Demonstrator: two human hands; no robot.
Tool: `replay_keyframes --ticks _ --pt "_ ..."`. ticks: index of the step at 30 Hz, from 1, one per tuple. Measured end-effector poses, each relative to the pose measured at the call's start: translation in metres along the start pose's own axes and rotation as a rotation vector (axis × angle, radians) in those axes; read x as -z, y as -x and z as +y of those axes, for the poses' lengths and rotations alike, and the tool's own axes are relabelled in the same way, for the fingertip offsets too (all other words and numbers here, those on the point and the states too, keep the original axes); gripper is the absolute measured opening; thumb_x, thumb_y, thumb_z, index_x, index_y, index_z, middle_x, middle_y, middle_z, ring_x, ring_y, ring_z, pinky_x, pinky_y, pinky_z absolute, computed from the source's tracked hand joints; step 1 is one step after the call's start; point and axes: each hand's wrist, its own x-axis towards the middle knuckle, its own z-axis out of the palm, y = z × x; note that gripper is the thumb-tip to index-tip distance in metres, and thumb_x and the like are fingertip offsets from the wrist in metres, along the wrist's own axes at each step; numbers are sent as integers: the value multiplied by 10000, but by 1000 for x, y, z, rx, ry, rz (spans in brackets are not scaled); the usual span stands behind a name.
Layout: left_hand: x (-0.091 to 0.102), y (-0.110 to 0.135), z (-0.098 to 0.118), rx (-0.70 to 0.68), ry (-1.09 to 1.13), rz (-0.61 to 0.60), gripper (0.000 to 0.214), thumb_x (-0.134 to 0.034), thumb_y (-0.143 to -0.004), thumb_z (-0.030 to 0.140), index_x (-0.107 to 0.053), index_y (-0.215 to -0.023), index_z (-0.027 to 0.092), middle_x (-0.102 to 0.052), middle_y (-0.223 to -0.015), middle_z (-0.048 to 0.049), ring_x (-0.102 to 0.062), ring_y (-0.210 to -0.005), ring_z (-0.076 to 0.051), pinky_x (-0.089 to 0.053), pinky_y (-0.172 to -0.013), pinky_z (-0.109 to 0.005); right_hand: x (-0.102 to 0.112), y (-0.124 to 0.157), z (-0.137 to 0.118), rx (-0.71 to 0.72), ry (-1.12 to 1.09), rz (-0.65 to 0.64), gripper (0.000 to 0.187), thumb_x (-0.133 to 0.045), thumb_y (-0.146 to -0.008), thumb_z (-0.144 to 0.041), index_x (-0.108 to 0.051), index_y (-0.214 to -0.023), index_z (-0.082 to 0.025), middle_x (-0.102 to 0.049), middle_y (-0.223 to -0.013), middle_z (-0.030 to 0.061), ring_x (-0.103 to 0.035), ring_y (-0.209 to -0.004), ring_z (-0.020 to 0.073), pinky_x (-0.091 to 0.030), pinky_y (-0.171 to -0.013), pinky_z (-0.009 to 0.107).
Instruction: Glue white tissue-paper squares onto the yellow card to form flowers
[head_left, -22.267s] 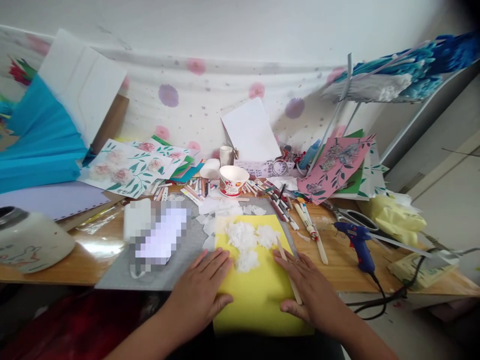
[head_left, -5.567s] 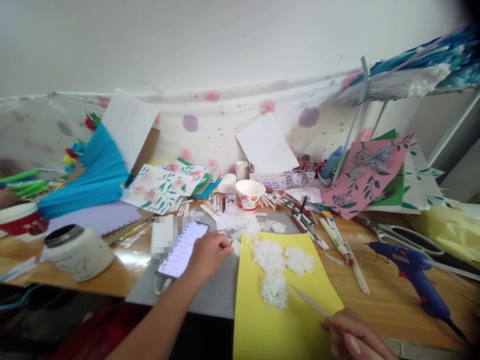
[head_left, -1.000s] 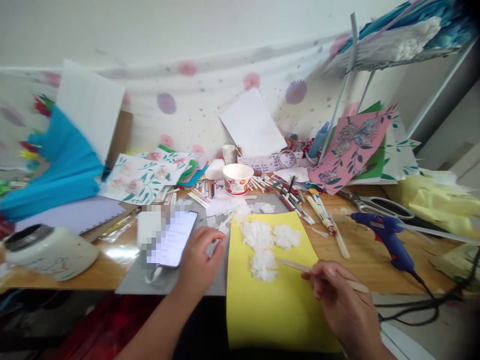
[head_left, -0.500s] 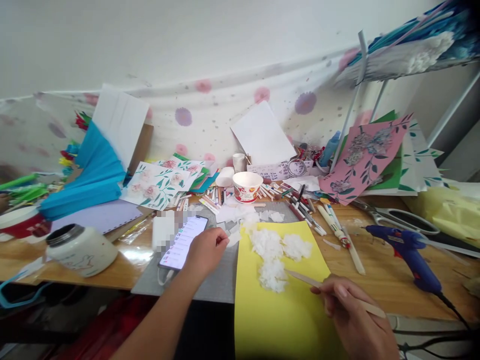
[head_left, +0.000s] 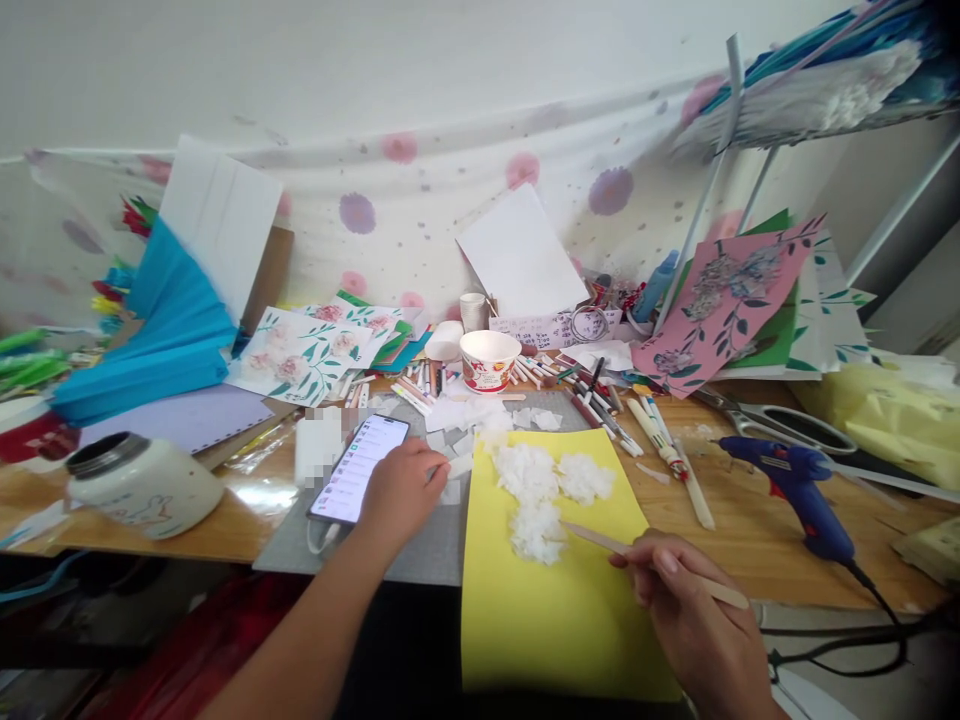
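A yellow sheet of paper [head_left: 525,620] lies in front of me, with fluffy white paper clusters [head_left: 538,530] on its upper part. My right hand [head_left: 694,610], at the sheet's right edge, is closed around a flat wooden craft stick [head_left: 600,540]. The stick's tip points left, close beside the lowest cluster. My left hand [head_left: 401,495] is by the right side of a lit phone [head_left: 360,470], its thumb and fingers pinched together. A small strip of white paper [head_left: 460,465] shows at those fingertips, near the sheet's left edge.
Paper scraps, a paper bowl [head_left: 490,362] and several markers [head_left: 600,415] lie behind the sheet. To the right are a blue glue gun [head_left: 795,480] with its cord and large scissors [head_left: 780,420]. A white jar [head_left: 142,490] lies tilted at left. Flower pictures [head_left: 307,350] stand further back.
The view has shifted slightly. My left fingers have turned a little, and the white strip now shows at their tips. My right hand still holds the stick beside the lowest cluster.
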Motion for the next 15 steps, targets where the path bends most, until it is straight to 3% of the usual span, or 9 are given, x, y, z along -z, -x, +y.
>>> replay_keyframes --ticks 4,8,12,15 --pt "2 2 5 -78 31 150 227 -544 -854 244 -764 -804 215 -653 -864 -57 -625 -837 -225 -463 -772 -345 -2 -3 -2 52 -16 -53 220 -727 -804 -415 -794 -754 -212 -606 -556 26 -502 -516 145 -380 -487 269" --pt "-4 17 36 -307 127 282 200 -559 -871 195 -735 -778 215 -638 -813 -29 -600 -780 -177 -453 -725 -307 -5 -4 -6 69 -33 -59 206 -718 -804 -390 -791 -742 -208 -644 -595 33 -502 -498 133 -378 -473 264" --pt "-18 35 70 -463 117 217 193 -591 -879 157 -708 -741 222 -642 -789 -15 -563 -749 -165 -403 -735 -335 -7 -5 -10 74 -69 -25 201 -711 -792 -385 -770 -709 -211 -593 -542 5 -492 -482 138 -431 -502 290" --pt "-26 42 80 -527 83 158 219 -577 -896 146 -700 -734 226 -644 -800 -14 -543 -759 -165 -369 -739 -344 -9 -5 -13 70 -117 -5 203 -701 -791 -381 -753 -687 -214 -552 -503 -20 -473 -461 126 -500 -601 333"
